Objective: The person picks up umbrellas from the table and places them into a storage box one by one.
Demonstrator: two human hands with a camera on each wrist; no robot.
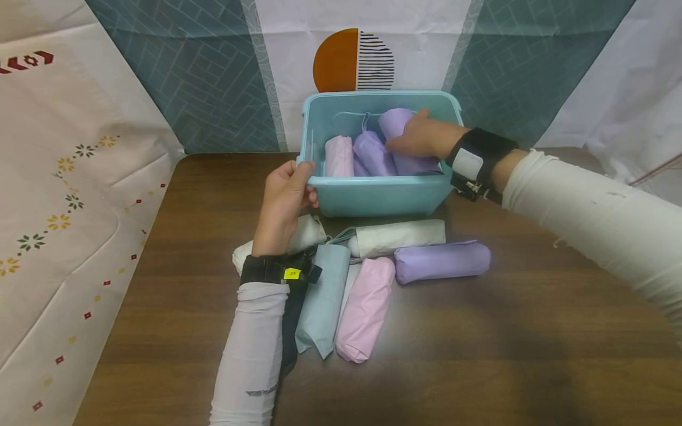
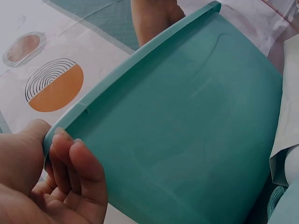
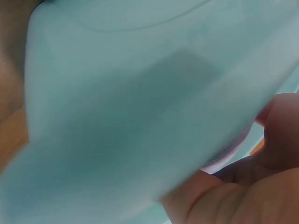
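A light teal plastic bin [image 1: 373, 200] stands at the back of the table. My left hand [image 1: 285, 198] pinches its front left rim, thumb on top and fingers curled under, as the left wrist view also shows. Reaching in from the right, my right hand [image 1: 421, 136] grips a purple folded umbrella [image 1: 395, 121] lying slanted inside the bin. To its left are another purple umbrella [image 1: 374, 155] with a wrist loop and a pale pink umbrella [image 1: 338, 155]. In the right wrist view the bin's side hides most of what the right hand [image 3: 247, 186] holds.
In front of the bin lie a white umbrella [image 1: 402, 236], a purple umbrella [image 1: 443, 261], a pink umbrella [image 1: 366, 307] and a light blue umbrella [image 1: 322, 296]. Another white one [image 1: 308, 232] is partly behind the left wrist. A patterned cloth [image 1: 224, 71] hangs behind the bin.
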